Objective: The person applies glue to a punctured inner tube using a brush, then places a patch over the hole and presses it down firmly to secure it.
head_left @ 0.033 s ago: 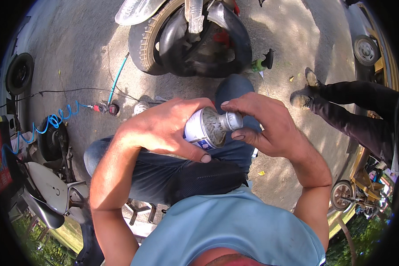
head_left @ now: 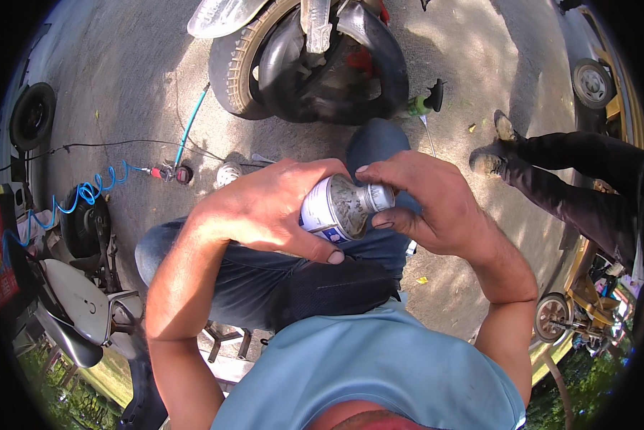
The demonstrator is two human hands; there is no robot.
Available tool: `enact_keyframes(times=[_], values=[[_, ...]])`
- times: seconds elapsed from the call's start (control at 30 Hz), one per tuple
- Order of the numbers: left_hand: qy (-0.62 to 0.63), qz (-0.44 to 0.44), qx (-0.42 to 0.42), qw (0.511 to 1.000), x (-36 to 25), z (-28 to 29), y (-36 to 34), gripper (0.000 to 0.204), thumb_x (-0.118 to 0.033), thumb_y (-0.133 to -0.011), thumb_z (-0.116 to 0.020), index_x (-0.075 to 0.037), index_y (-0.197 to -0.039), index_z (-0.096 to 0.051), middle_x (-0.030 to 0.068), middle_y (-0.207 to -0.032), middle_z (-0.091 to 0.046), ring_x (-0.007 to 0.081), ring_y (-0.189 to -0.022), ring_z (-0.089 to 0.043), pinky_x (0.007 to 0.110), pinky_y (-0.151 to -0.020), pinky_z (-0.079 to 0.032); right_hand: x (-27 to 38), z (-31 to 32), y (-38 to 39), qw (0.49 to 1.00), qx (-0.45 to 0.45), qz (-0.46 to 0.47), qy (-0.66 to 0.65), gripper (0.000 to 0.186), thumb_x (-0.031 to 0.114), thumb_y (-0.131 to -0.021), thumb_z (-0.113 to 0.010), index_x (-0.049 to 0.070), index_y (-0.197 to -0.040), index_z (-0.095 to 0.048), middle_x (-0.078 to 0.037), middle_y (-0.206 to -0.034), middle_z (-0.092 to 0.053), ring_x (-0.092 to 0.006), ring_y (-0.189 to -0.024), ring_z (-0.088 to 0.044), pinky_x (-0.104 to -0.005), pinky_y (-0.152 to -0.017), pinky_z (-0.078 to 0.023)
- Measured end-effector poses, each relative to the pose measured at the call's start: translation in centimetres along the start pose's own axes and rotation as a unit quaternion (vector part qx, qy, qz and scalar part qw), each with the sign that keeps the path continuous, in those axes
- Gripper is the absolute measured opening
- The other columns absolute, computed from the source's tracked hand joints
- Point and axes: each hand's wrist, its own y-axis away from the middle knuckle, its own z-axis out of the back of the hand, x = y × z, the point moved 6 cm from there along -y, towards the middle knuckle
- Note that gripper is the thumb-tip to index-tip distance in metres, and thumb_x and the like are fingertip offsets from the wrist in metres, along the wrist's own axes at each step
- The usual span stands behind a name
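Observation:
My left hand (head_left: 268, 208) is wrapped round a small white bottle (head_left: 322, 215) with a blue label and dirty shoulder, held tilted over my jeans. My right hand (head_left: 426, 208) curls at the bottle's grey cap (head_left: 379, 197), with finger and thumb at either side of it. Below them lies a black pouch (head_left: 322, 290) at my waist. Just above, a wheel with a tyre (head_left: 232, 72) and a loose black rubber tube (head_left: 279, 86) sits under a fork.
A blue coiled hose (head_left: 93, 193) with a red inflator (head_left: 161, 173) lies left, near a scooter (head_left: 71, 290). A green spray bottle (head_left: 418, 107) lies by the wheel. Another person's dark-trousered legs (head_left: 565, 201) are at right, with parked vehicles beyond (head_left: 590, 82).
My hands and the bottle have shifted very slightly to the right and down. Otherwise little differs.

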Motion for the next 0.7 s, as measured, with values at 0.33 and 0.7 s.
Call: enact_keyframes(times=[0.33,0.7], values=[[0.300,0.004,0.172,0.938,2.9,-4.5,1.2,0.081,-0.032,-0.059,-0.093,0.001,-0.124,-0.059,0.0106,-0.104,-0.070,0.0209,-0.096,-0.067,0.034,-0.084,-0.053,2.1,-1.1,-0.6,0.989,0.054,0.089,-0.109,0.050,0.008,-0.069,-0.086,0.008,-0.116,-0.068,-0.013,-0.103,-0.070,-0.0328,-0.091,-0.069,-0.0410,-0.076,-0.057],[0.275,0.081,0.121,0.950,2.8,-5.6,0.1,0.089,-0.036,-0.057,-0.095,0.002,-0.128,-0.057,0.0088,-0.107,-0.069,0.0175,-0.097,-0.064,0.032,-0.086,-0.051,1.1,0.4,1.0,0.997,0.002,0.079,0.021,0.040,0.033,-0.085,-0.074,0.003,-0.110,-0.067,-0.011,-0.087,-0.065,-0.0311,-0.075,-0.065,-0.0407,-0.064,-0.051]])
